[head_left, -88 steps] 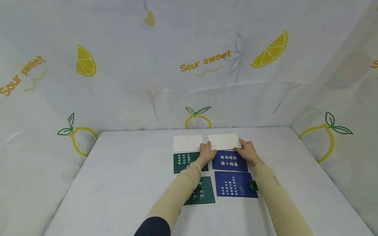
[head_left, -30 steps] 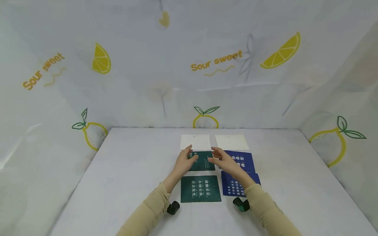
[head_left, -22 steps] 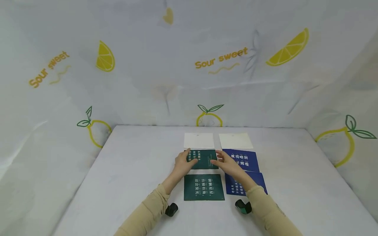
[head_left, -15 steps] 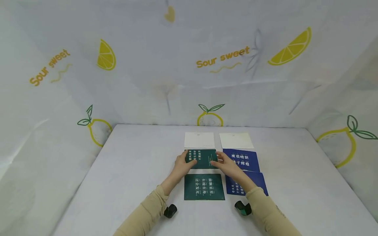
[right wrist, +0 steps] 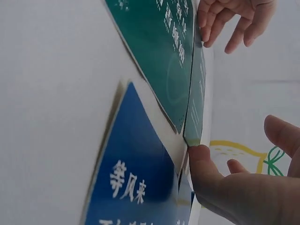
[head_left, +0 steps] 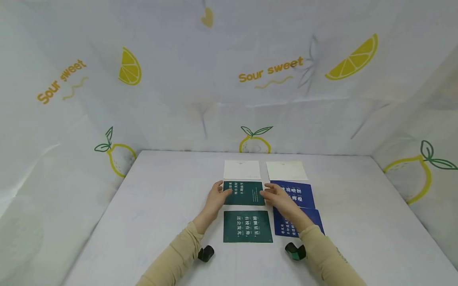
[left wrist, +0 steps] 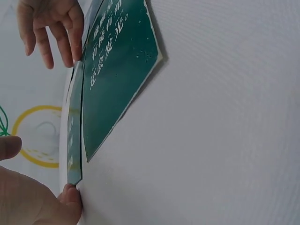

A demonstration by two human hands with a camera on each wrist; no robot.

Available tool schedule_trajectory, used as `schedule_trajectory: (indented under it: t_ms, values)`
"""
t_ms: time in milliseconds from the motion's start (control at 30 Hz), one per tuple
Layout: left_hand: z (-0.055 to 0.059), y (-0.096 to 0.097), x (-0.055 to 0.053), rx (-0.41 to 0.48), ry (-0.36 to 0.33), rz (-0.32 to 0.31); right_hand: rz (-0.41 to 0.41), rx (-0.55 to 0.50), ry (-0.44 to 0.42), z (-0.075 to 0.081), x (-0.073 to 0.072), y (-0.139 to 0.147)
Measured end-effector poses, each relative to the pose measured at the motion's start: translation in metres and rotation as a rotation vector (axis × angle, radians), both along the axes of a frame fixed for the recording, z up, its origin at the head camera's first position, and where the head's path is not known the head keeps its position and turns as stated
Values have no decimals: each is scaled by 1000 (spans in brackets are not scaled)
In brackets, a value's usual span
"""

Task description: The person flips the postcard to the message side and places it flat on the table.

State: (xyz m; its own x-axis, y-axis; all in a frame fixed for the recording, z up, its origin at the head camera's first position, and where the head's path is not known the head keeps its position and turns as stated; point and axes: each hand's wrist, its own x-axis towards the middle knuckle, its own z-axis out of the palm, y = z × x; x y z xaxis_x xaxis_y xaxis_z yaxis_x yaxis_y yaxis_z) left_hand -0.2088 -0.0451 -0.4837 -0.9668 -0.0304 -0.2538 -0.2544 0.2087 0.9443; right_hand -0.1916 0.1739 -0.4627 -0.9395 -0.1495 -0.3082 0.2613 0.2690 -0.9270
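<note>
In the head view, the upper green card, printed with white Chinese characters, lies flat between both hands. My left hand is at its left edge, fingertips right at the edge and thumb above the card. On the opposite side, my right hand has its fingertips by the right edge, overlapping the upper blue card. Both wrist views show relaxed fingers low beside the green card's ends, with the thumbs lifted away. A lower green card lies nearer, and a lower blue card is to its right.
Two white cards lie side by side behind the coloured ones. Dark wrist-worn devices show below the sleeves. A white lemon-print curtain rises behind the white table.
Both hands have left the right white card, which now lies straighter, and come to the upper green card. Over the last half second they have spread slightly outward to its edges.
</note>
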Motion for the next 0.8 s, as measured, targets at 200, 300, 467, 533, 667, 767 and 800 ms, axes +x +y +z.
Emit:
schedule_trajectory:
  t_ms: [200,300,467,533,667,767,800]
  values:
    - [2,0,1,52,7,19,-57,-64,-11,0,-1,-3]
    - [2,0,1,79,35,20,-79,-22,11,-1,-2,-4]
    - [0,-1,0,82,77,35,-102,15,43,-2,-2,-5]
    - [0,-1,0,69,93,38,-118,15,50,-2,-2,-6]
    - [-2,-1,1,56,127,42,-144,41,60,-3,-3,-7]
    - [-3,-1,1,61,157,47,-153,72,78,-5,-4,-7]
    - [-3,-1,1,61,172,47,-153,80,86,-5,-4,-7]
